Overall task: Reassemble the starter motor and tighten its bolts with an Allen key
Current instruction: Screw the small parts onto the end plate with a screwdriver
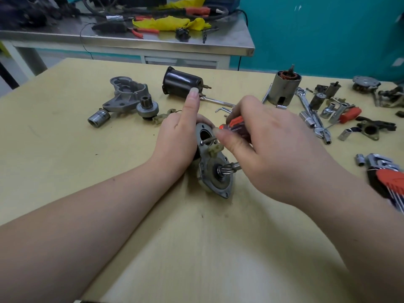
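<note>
Starter motor [215, 171]: lying mid-table [65, 149], gear end toward the person. Left hand [179, 136] curled around its left side, forefinger pointing up. Right hand [262, 145] gripping an orange-handled screwdriver [235, 123], tip at the motor's plate. Black cylinder [182, 84]: behind the motor.

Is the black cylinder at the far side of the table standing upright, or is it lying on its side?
Lying on its side. The black cylinder rests lengthwise on the table, flared end pointing left, terminal studs pointing right.
</note>
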Demonstrator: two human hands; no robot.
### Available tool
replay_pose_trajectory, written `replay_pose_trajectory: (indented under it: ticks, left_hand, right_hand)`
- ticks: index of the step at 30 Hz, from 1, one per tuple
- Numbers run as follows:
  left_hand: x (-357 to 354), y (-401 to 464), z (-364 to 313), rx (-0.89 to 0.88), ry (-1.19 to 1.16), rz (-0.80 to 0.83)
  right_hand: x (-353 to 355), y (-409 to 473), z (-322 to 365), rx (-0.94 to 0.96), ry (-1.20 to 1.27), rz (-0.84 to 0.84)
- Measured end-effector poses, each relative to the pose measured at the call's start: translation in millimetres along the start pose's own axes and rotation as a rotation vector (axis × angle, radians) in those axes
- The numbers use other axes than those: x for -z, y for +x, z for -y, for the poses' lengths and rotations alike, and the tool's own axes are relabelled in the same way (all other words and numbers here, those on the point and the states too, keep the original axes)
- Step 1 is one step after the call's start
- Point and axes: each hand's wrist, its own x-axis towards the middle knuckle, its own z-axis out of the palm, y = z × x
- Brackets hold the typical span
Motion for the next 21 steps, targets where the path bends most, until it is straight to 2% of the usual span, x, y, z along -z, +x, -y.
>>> replay_pose_trajectory:
  ticks: [5,10,14,16,21]
  left_hand:
    - [3.1,0.3,0.8,0.018,-0.014,0.035]
    - [2.7,0.8,-1.2,0.029,-0.023,0.066]
    - [3.2,0.1,0.2,-0.030,-0.008,0.102]
    - [3.4,-0.8,0.7,-0.058,-0.003,0.093]
    - [2.1,-0.7,1.8,-0.086,0.007,0.083]
  right_hand:
    - [-2.8,2.0,3.9,0.028,-0.032,-0.083]
    - [7.7,8.8,0.7,0.087,-0.069,0.070]
    - [12.1,9.1,1.0,0.119,-0.132,0.148]
    - [10.5,9.6,2.0,0.077,-0.100,0.139]
    - [5.0,18.7,9.0,-0.217,0.150,0.093]
